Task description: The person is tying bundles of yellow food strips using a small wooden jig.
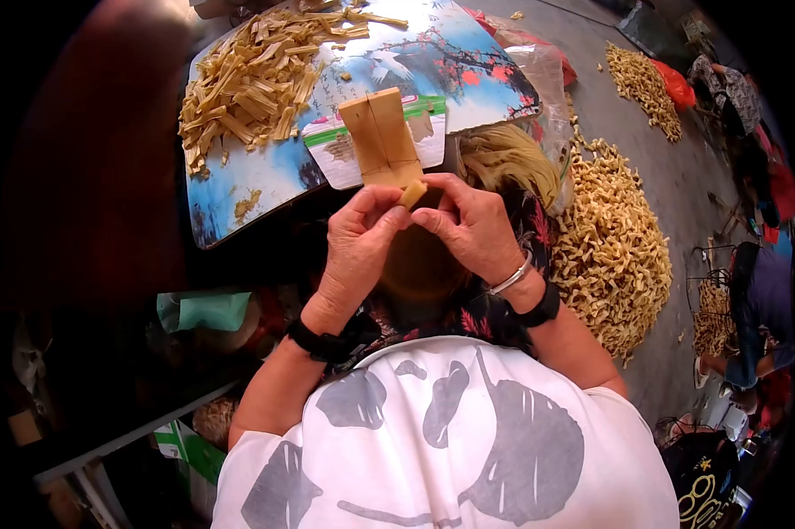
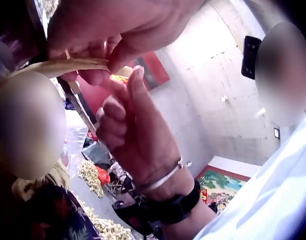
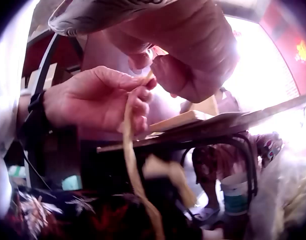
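Both hands meet in front of the chest around a pale yellow strip (image 1: 412, 192) of soft, flat material. My left hand (image 1: 355, 238) pinches it between thumb and curled fingers. Close beside it, my right hand (image 1: 477, 231) has thumb and index finger at the strip's upper end. In the right wrist view, the strip (image 3: 135, 175) hangs in a long tail below the left hand (image 3: 98, 95). From the left wrist, the strip (image 2: 68, 66) runs out sideways from the fingers. An L-shaped wooden piece (image 1: 380, 132) stands just beyond the hands.
Flat yellow pieces (image 1: 256, 84) are heaped on the painted table (image 1: 274, 189). Long pale strips (image 1: 512, 163) lie bundled at its right edge. A big heap of small knotted pieces (image 1: 609, 256) covers the floor on the right. Other people (image 1: 763, 300) are farther right.
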{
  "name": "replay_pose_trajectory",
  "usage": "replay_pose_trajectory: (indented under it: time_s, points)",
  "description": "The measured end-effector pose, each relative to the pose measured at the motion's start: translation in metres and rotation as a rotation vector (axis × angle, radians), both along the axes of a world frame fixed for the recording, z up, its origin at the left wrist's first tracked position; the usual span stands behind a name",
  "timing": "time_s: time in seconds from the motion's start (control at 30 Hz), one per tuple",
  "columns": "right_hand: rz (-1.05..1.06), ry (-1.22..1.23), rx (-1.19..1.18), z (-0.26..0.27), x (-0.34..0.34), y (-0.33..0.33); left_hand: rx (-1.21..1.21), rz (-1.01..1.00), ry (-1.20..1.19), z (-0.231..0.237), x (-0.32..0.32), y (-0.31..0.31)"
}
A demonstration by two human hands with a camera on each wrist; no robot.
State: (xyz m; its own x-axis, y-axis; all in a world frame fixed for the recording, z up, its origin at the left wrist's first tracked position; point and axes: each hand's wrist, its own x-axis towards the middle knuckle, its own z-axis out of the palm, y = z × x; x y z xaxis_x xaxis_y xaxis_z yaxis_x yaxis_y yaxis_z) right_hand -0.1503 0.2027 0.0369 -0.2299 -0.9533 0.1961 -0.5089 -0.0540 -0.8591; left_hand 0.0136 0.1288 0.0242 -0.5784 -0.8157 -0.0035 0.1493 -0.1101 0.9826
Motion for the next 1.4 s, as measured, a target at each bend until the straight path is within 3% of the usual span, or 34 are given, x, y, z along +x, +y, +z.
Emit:
replay_pose_trajectory:
  time_s: [0.07, 0.1, 0.17, 0.3, 0.33, 0.43, 0.47, 0.57, 0.6, 0.7, 0.73, 0.8, 0.9, 1.03, 1.13, 1.23, 1.33, 1.4]
  points:
    - [-0.033, 0.004, -0.207, -0.017, 0.01, -0.005, -0.028, -0.015, 0.045, -0.007, -0.007, 0.014]
    - [-0.048, 0.005, -0.31, -0.022, 0.014, -0.005, -0.03, 0.029, -0.086, -0.01, -0.003, 0.018]
    - [-0.07, -0.066, -0.286, -0.024, 0.019, 0.002, -0.037, 0.12, -0.347, -0.017, 0.009, 0.019]
    - [0.02, -0.025, -0.239, -0.028, 0.032, 0.027, 0.887, -0.177, -0.242, -0.03, 0.028, 0.019]
    - [0.074, -0.009, -0.217, -0.033, 0.036, 0.034, 0.958, -0.154, -0.133, -0.025, 0.025, 0.025]
    - [0.157, -0.029, -0.178, -0.042, 0.045, 0.051, 0.798, -0.029, -0.165, -0.043, 0.016, 0.032]
    - [0.153, -0.065, -0.15, -0.043, 0.044, 0.055, 0.758, -0.091, -0.116, -0.052, 0.017, 0.03]
    - [0.05, 0.047, -0.186, -0.056, 0.033, 0.053, 0.225, -0.187, -0.596, -0.063, 0.02, 0.022]
    - [0.019, 0.052, -0.205, -0.06, 0.031, 0.051, -0.347, -0.138, -0.684, -0.062, 0.019, 0.027]
    - [-0.066, -0.233, -0.054, -0.073, 0.031, 0.045, -0.945, -0.188, -0.874, -0.048, 0.016, 0.036]
    - [-0.117, -0.424, 0.104, -0.075, 0.031, 0.042, -1.003, -0.139, -0.799, -0.045, 0.015, 0.038]
    - [-0.187, -0.782, 0.305, -0.083, 0.031, 0.033, -1.031, -0.048, -0.736, -0.041, 0.012, 0.039]
    - [-0.196, -0.534, 0.351, -0.088, 0.039, 0.027, -1.076, 0.03, -0.681, -0.043, 0.011, 0.038]
    - [-0.161, -0.539, 0.273, -0.095, 0.039, 0.024, -1.084, 0.065, -0.72, -0.044, 0.011, 0.034]
    - [-0.031, -0.572, 0.175, -0.101, 0.042, 0.028, -0.953, 0.064, -0.643, -0.045, 0.012, 0.029]
    - [-0.048, -0.426, 0.177, -0.089, 0.037, 0.031, -0.783, -0.017, -0.545, -0.047, 0.013, 0.03]
    - [-0.03, -1.26, 0.452, -0.081, 0.038, 0.033, -0.75, 0.0, -0.556, -0.047, 0.013, 0.035]
    - [0.099, -1.528, 0.42, -0.082, 0.036, 0.032, -0.792, 0.061, -0.535, -0.052, 0.011, 0.035]
